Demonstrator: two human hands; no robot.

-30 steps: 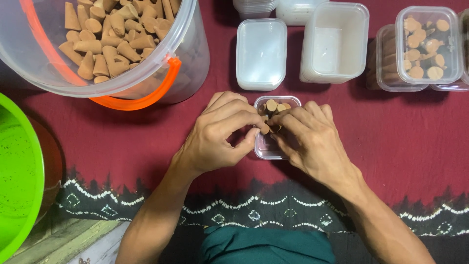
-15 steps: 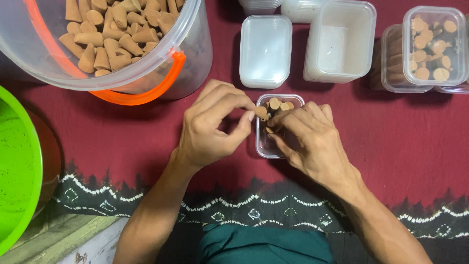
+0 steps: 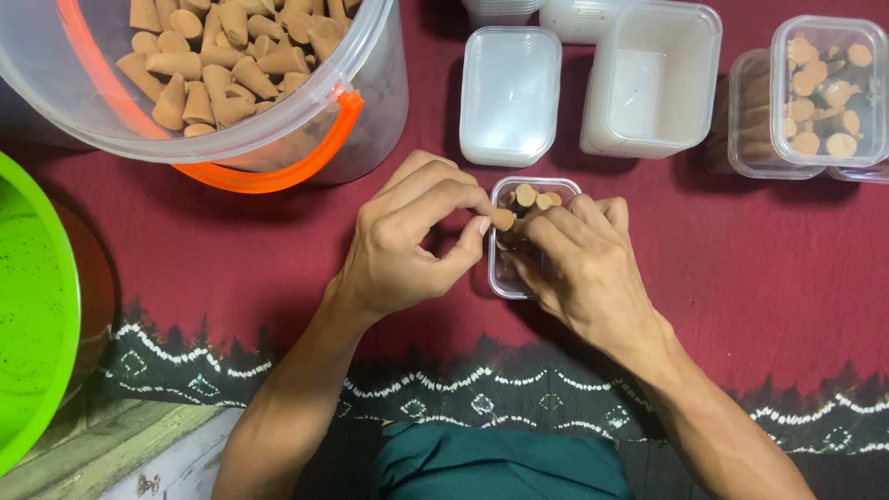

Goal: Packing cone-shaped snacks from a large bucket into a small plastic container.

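Note:
A small clear plastic box sits on the dark red cloth in the middle, with several tan cones inside. My left hand pinches one tan cone between thumb and forefinger at the box's left rim. My right hand rests over the box's right side, fingers curled down among the cones in it; what those fingers grip is hidden.
A large clear bucket with an orange handle, full of tan cones, stands at the upper left. Empty clear boxes and a lid lie behind; filled closed boxes stand at the upper right. A green tub is at the left edge.
My hands stayed over the small box. The left hand's fingers shifted slightly, bringing a cone to the box's left rim.

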